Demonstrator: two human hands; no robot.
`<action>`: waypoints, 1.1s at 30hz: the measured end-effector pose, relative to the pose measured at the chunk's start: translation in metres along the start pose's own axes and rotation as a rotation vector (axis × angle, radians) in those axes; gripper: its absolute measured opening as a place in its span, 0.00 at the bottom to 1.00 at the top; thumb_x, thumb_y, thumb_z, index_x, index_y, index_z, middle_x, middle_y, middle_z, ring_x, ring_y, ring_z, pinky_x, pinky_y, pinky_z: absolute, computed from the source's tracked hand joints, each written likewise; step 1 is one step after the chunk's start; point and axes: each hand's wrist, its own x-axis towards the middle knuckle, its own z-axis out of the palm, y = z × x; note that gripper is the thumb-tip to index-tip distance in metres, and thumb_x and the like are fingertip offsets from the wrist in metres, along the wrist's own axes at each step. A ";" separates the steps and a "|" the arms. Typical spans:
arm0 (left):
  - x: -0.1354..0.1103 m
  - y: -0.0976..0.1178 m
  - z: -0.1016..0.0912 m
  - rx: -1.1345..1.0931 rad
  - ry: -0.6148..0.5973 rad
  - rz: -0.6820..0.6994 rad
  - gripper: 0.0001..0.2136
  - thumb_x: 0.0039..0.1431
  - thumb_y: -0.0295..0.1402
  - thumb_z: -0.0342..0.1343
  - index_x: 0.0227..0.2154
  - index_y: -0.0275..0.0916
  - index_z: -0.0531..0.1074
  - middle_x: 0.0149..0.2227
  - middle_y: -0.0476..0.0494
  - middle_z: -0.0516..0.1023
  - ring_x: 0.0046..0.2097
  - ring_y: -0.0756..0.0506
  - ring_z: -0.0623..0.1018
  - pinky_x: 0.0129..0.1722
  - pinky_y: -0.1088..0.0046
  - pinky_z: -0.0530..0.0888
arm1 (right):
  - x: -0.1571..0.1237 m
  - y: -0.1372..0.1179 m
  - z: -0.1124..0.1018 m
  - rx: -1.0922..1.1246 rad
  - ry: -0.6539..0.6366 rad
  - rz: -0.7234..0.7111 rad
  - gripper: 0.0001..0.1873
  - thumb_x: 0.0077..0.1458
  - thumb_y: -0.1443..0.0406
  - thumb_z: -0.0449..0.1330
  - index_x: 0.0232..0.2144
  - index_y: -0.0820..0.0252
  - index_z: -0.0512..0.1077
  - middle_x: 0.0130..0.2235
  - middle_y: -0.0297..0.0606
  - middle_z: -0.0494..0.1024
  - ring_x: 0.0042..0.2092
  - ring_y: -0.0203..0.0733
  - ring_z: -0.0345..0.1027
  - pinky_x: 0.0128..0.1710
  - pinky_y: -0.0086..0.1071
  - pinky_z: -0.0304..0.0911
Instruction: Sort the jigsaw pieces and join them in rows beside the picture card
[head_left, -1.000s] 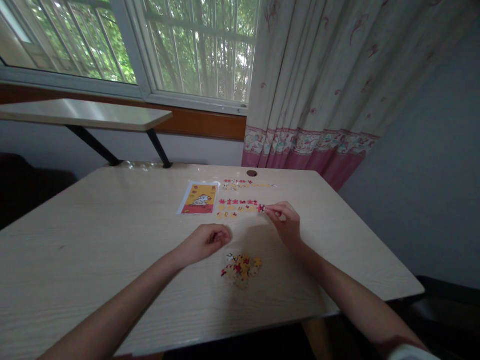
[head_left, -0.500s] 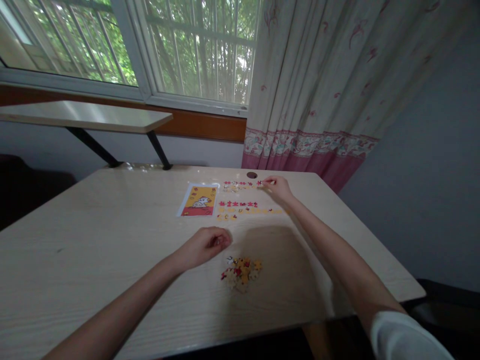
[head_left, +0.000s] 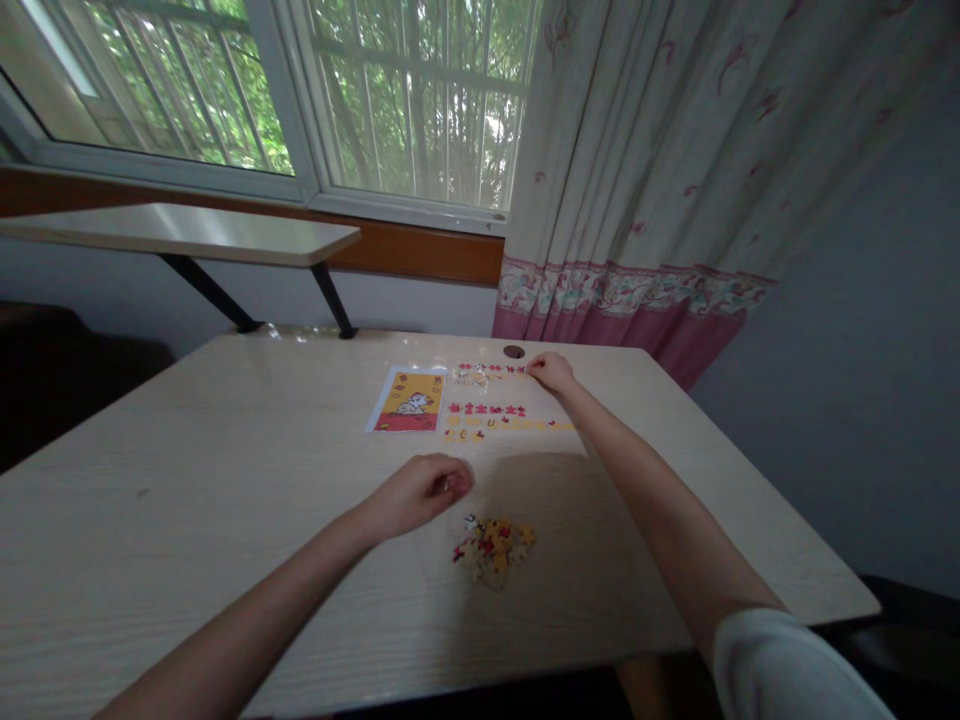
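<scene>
My right hand (head_left: pixel 552 371) reaches to the far side of the table, its thumb and fingertips pinched on a small puzzle piece at the right end of the farthest row of red pieces (head_left: pixel 491 368). Below that row lie pale and yellow pieces. Closer to me run another red row (head_left: pixel 487 409) and yellow rows (head_left: pixel 517 425). My left hand (head_left: pixel 433 487) rests curled left of a loose pile of puzzle pieces (head_left: pixel 495 548); whatever it holds is hidden by the fingers. A picture sheet (head_left: pixel 409 402) with a white animal on yellow and red lies left of the rows.
The pale wooden table (head_left: pixel 247 480) has a round cable hole (head_left: pixel 514 352) near its back edge. A raised shelf (head_left: pixel 187 235) on black supports stands at the back left. Behind are a barred window (head_left: pixel 420 110) and a patterned curtain (head_left: pixel 637 200).
The view has turned slightly left, so everything sits a little farther right. My right fingertips remain at the end of the farthest row; my left hand stays curled in place.
</scene>
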 end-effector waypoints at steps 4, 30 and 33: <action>0.000 0.002 -0.001 0.015 0.005 0.003 0.06 0.55 0.28 0.48 0.29 0.35 0.69 0.25 0.49 0.69 0.27 0.51 0.67 0.26 0.77 0.63 | 0.000 -0.002 0.001 -0.016 0.000 -0.002 0.09 0.47 0.60 0.60 0.31 0.54 0.77 0.35 0.38 0.78 0.38 0.41 0.69 0.37 0.31 0.60; -0.004 0.015 0.001 0.194 -0.158 0.168 0.08 0.54 0.34 0.56 0.37 0.41 0.74 0.36 0.44 0.72 0.39 0.46 0.72 0.40 0.71 0.69 | -0.216 -0.048 -0.030 0.221 -0.283 -0.904 0.10 0.50 0.59 0.61 0.37 0.51 0.74 0.34 0.32 0.75 0.38 0.35 0.67 0.42 0.32 0.60; -0.004 0.016 0.001 0.192 -0.163 0.181 0.07 0.55 0.33 0.55 0.37 0.41 0.74 0.36 0.44 0.71 0.39 0.46 0.71 0.40 0.71 0.68 | -0.218 -0.050 -0.026 0.266 -0.296 -0.892 0.07 0.51 0.62 0.60 0.34 0.52 0.74 0.32 0.31 0.75 0.37 0.34 0.67 0.42 0.31 0.60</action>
